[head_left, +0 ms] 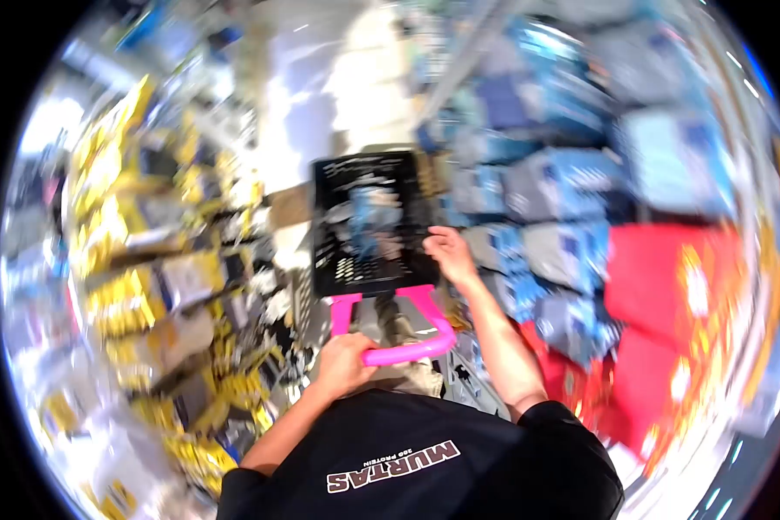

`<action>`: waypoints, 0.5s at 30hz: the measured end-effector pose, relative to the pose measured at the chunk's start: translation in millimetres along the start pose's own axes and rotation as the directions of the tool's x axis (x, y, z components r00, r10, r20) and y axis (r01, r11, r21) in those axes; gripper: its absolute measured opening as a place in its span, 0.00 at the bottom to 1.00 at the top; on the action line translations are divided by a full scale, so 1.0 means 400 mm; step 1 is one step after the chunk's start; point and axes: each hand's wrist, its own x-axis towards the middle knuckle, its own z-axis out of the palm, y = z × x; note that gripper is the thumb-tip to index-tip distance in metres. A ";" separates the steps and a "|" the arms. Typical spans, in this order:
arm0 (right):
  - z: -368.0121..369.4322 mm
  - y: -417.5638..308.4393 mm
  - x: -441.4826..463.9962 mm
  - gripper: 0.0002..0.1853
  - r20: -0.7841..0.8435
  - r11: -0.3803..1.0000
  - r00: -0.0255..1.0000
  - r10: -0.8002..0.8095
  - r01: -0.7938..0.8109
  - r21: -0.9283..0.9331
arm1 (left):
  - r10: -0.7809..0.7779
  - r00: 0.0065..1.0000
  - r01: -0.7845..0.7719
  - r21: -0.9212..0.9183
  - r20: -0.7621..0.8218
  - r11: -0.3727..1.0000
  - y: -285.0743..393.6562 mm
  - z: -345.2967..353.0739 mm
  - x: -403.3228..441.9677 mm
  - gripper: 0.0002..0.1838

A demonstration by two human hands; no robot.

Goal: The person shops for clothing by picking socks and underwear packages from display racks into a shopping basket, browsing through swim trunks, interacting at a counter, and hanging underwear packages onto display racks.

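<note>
My left hand (pixel 345 362) is wrapped round the left part of a pink handle (pixel 416 348). The handle joins a black basket (pixel 322 227) in front of me. Inside the basket lie blue and clear packages (pixel 375 221), blurred. Off the handle, my right hand (pixel 449 250) is beside the basket's right rim, with its fingers curled. Whether anything is between those fingers is too blurred to tell.
Yellow packages (pixel 130 303) fill shelves on the left. Blue and grey packages (pixel 563 182) are stacked on the right, with red packages (pixel 659 277) nearer me. A pale floor (pixel 299 95) runs ahead beyond the basket.
</note>
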 end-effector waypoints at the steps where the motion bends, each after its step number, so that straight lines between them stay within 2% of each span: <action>1: -0.022 -0.034 -0.084 0.24 -0.068 0.998 0.997 -0.036 0.040 0.053 | -0.012 1.000 0.012 -0.040 0.011 0.999 0.002 -0.001 -0.003 0.13; 2: -0.021 -0.160 -0.208 0.24 -0.165 0.999 0.985 -0.038 0.036 -0.013 | -0.017 0.999 0.020 -0.082 0.039 0.996 0.001 0.001 -0.002 0.13; 3: -0.035 -0.152 -0.291 0.23 -0.218 0.982 0.964 -0.155 0.174 0.074 | -0.025 0.998 0.033 -0.128 0.066 0.991 0.008 0.000 0.000 0.14; 4: -0.043 -0.230 -0.420 0.22 -0.280 0.988 0.956 -0.087 0.119 0.098 | -0.028 0.994 0.046 -0.164 0.108 0.985 0.022 -0.004 -0.001 0.16; 5: -0.059 -0.238 -0.514 0.20 -0.328 0.974 0.930 -0.167 0.208 0.092 | 0.001 0.993 0.016 -0.139 0.122 0.990 0.018 0.001 0.004 0.16; 6: -0.076 -0.220 -0.600 0.17 -0.428 0.950 0.867 -0.254 0.308 0.060 | 0.017 0.991 -0.003 -0.107 0.131 0.994 0.017 0.009 0.013 0.17; 8: -0.099 -0.237 -0.788 0.13 -0.660 0.961 0.698 -0.277 0.208 -0.183 | -0.034 0.981 0.060 -0.130 0.192 0.990 0.005 0.031 0.022 0.17; 9: -0.124 -0.221 -0.874 0.10 -0.745 0.955 0.598 -0.297 0.169 -0.244 | -0.031 0.965 0.063 -0.115 0.261 0.991 0.024 0.029 0.029 0.17; 10: -0.152 -0.205 -0.962 0.08 -0.800 0.944 0.505 -0.325 0.128 -0.304 | 0.015 0.964 0.025 -0.146 0.266 0.989 -0.004 0.051 0.028 0.17; 12: -0.180 -0.162 -1.110 0.04 -0.931 0.949 0.229 -0.286 0.200 -0.242 | 0.056 0.931 -0.008 -0.133 0.360 0.991 -0.062 0.067 0.037 0.16; 13: -0.214 -0.132 -1.163 0.04 -0.952 0.927 0.068 -0.299 0.256 -0.273 | 0.050 0.915 0.006 -0.137 0.400 0.991 -0.021 0.039 0.028 0.15; 14: -0.251 -0.140 -1.214 0.03 -0.934 0.911 -0.068 -0.351 0.205 -0.358 | 0.068 0.903 -0.034 -0.086 0.425 0.996 -0.043 0.042 0.046 0.14; 15: -0.303 -0.143 -1.249 0.03 -0.914 0.883 -0.194 -0.357 0.248 -0.398 | 0.104 0.911 -0.050 -0.143 0.400 0.988 -0.054 0.051 0.053 0.14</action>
